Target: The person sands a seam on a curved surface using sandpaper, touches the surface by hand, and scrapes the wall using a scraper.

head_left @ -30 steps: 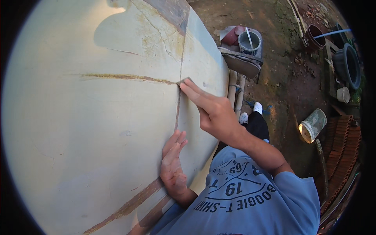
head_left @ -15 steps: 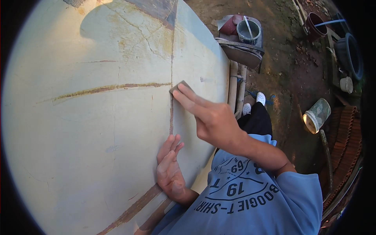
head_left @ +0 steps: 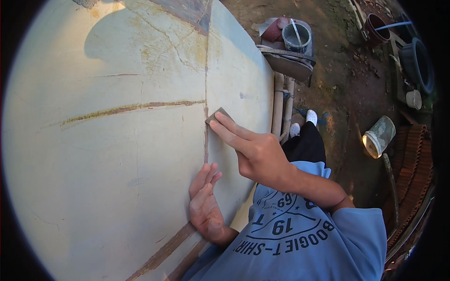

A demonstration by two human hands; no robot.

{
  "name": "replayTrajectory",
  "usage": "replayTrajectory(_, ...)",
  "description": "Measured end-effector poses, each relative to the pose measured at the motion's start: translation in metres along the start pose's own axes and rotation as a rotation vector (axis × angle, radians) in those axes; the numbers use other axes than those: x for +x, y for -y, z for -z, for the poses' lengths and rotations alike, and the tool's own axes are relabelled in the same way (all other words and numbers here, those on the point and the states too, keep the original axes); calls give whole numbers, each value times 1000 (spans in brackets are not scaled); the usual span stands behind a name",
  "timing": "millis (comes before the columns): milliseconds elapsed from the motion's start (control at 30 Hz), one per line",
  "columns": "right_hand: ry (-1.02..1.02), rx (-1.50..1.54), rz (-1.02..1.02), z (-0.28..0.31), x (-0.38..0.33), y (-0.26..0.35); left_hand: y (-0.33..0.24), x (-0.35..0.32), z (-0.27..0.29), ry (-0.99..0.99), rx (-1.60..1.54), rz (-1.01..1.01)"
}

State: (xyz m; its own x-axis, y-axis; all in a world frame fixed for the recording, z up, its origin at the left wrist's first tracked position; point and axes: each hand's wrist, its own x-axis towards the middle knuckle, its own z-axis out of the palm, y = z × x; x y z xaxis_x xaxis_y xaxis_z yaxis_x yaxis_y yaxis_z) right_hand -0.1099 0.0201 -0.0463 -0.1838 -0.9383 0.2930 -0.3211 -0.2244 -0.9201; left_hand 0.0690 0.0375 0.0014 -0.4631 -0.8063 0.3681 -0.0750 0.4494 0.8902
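Note:
A pale cream wall point(head_left: 93, 164) fills the left side, crossed by a dark vertical seam point(head_left: 206, 145) and a brownish horizontal groove point(head_left: 117, 110). Against the wall, just right of the seam, is a small grey-brown square pad point(head_left: 224, 113) that looks like folded sandpaper. My right hand point(head_left: 260, 154) presses it with two outstretched fingers; its other fingers are curled. Below, near the seam's lower end, my left hand point(head_left: 206, 208) rests beside the wall surface, fingers apart and holding nothing.
At the upper right a support bears a grey bucket point(head_left: 296, 38) with a stick in it and a reddish container point(head_left: 272, 33). Bamboo poles point(head_left: 277, 105) stand along the wall's edge. On the ground lie a tipped bucket point(head_left: 378, 136) and stacked roof tiles point(head_left: 410, 164).
My right hand and the pad have slid slightly down and to the right along the wall. My left hand stays in nearly the same place.

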Motion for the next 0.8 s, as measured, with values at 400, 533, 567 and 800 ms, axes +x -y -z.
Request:
replayTrajectory(400, -42, -86, 22, 10, 24, 2, -4, -9, 4, 2, 6, 22)
replayTrajectory(533, -12, -73, 33, 0, 3, 4, -4, -5, 0, -13, 8, 37)
replayTrajectory(567, -13, -70, 39, 2, 14, -1, -1, -1, 0, -14, 12, 32)
replayTrajectory(800, -1, -73, 3, 0, 1, 1, 0, 1, -1, -5, 5, 17)
